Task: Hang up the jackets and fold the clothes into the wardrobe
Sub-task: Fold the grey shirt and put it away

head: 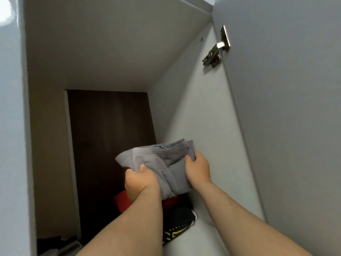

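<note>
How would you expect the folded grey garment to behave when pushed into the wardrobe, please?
Probably floppy: the grey garment sags and creases between the left hand and right hand. Likely light, since pinched edges carry it.

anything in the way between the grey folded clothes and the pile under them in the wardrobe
Nothing visible does. The left hand and right hand grip the folded grey garment just above the red cloth and black patterned cloth; the white wardrobe wall runs close on its right.
</note>
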A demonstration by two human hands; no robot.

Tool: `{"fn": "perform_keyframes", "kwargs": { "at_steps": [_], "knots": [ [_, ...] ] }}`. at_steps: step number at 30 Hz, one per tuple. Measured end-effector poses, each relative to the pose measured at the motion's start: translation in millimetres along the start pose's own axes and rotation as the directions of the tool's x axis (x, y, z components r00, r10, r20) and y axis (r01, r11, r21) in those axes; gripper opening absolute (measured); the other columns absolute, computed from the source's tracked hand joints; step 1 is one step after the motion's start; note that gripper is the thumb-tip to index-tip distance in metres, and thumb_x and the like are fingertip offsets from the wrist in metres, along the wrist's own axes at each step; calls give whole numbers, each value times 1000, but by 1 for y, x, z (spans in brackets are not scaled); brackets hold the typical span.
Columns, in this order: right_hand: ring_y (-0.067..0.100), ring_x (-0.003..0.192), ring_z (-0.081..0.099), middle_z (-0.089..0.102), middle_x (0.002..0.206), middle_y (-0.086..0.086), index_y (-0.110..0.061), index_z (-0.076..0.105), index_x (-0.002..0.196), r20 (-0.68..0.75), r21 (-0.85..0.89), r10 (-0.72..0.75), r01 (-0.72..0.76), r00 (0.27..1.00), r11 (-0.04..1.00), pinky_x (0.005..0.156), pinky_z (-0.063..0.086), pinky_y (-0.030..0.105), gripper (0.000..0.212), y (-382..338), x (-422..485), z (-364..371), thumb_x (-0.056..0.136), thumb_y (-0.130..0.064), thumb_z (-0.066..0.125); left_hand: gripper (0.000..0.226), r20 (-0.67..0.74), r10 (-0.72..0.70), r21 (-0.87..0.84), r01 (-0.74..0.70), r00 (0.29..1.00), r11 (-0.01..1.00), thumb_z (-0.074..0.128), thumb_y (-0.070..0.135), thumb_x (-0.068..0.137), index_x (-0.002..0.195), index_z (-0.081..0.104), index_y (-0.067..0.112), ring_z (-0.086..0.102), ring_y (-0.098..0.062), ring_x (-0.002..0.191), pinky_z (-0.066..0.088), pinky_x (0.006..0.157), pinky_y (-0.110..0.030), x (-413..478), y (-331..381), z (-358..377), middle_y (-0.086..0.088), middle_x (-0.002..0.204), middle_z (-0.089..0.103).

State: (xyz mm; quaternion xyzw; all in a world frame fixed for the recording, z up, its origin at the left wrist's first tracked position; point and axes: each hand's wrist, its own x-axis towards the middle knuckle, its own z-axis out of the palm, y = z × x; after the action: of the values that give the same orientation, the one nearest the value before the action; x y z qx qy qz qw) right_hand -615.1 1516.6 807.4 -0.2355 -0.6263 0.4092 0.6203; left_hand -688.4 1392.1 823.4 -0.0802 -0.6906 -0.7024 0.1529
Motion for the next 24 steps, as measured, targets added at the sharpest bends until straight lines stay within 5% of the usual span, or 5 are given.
{"fn": "perform_keyframes", "kwargs": {
  "at_steps": [11,15,19,22,24],
  "knots": [
    [29,96,61,65,106,8,-26,41,97,261,-187,-79,131,962,974,80,45,32,23,8,54,91,92,-22,63,36,91,-211,-20,213,973,977,51,15,98,128,54,-4,56,-36,120,44,66,-31,89,-13,6,-22,131,57],
    [30,104,60,64,114,12,-21,47,102,364,-346,-38,173,931,922,85,45,32,11,58,54,106,95,-22,56,44,-71,-132,348,148,989,926,34,24,105,144,33,4,44,-26,133,38,107,-36,93,-57,27,-14,145,42],
    [33,116,55,53,125,15,-12,49,123,403,-528,-92,313,911,789,94,44,36,27,83,50,112,98,-21,46,95,-141,-122,421,171,982,891,78,37,77,148,21,10,41,-41,127,42,99,-51,84,-77,17,-24,142,33],
    [35,132,43,43,146,15,-17,53,134,517,-523,-391,643,762,560,106,37,40,39,87,41,114,96,-19,47,59,38,310,828,-204,950,522,61,55,82,133,47,27,47,-24,117,40,97,-43,79,-79,14,-4,130,47],
    [30,139,38,40,153,12,-20,59,133,654,-360,-469,790,593,496,111,31,40,39,85,39,117,98,-27,46,50,172,224,821,-265,959,505,32,57,94,118,64,27,51,-19,118,34,105,-42,74,-75,23,2,122,60]
  ]
}}
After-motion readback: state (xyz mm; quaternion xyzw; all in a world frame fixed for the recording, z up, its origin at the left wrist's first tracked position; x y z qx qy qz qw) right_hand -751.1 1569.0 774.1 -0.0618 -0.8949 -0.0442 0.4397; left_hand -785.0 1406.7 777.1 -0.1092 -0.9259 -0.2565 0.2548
